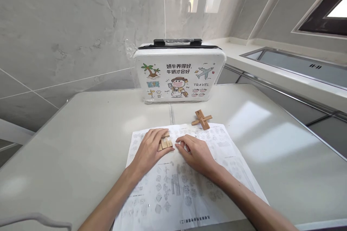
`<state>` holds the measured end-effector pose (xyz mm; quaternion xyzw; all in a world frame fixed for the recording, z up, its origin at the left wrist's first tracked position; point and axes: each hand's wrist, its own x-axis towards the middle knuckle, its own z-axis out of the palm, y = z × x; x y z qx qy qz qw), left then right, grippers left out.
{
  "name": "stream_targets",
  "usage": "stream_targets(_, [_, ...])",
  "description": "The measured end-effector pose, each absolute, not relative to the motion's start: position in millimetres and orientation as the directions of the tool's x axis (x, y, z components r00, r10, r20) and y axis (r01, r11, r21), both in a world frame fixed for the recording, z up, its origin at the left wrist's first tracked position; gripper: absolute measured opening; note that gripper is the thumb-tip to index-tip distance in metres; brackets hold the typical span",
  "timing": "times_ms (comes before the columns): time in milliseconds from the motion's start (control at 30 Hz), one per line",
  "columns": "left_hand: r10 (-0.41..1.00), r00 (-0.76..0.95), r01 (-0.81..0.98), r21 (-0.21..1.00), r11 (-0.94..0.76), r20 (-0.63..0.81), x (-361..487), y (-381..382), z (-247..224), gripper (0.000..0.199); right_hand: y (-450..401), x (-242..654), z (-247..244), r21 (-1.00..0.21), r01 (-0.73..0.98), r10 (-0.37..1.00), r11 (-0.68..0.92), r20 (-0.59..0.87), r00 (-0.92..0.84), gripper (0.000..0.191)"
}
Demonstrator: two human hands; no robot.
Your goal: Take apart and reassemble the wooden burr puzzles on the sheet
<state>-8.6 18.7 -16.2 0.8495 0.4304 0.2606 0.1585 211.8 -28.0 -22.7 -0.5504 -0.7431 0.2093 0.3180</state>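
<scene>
Wooden blocks [166,143], fitted together in a flat group, lie on a printed paper sheet [173,202]. My left hand [150,148] curves round their left side, fingers along the far edge and thumb along the near edge. Just right of the blocks, my right hand [193,149] rests over the sheet with its fingers curled and fingertips close together; whether anything small is between them cannot be made out. A wooden piece of crossed bars [201,119] sits at the sheet's far edge, beyond my right hand, touched by neither hand.
A white case [179,75] with cartoon prints and a black handle stands upright at the back of the white table [94,126]. Behind it is a grey tiled wall. A counter with a sink [303,66] runs along the right. A pale cable [35,216] lies at the near left.
</scene>
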Motion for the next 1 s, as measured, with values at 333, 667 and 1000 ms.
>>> stream_targets(333, [0.881, 0.326, 0.77, 0.444, -0.459, 0.344, -47, 49, -13, 0.06, -26, 213, -18, -0.695, 0.665, 0.962, 0.274, 0.206, -0.181, 0.018])
stream_targets(667, [0.869, 0.397, 0.767, 0.412, -0.491, 0.296, -77, 64, -10, 0.055, -26, 215, -19, -0.712, 0.651, 0.965, 0.264, 0.196, -0.177, 0.019])
stream_targets(1000, [0.88, 0.41, 0.783, 0.402, -0.475, 0.241, -86, 67, -11, 0.063, -25, 214, -18, -0.725, 0.643, 0.969, 0.248, 0.184, -0.166, 0.017])
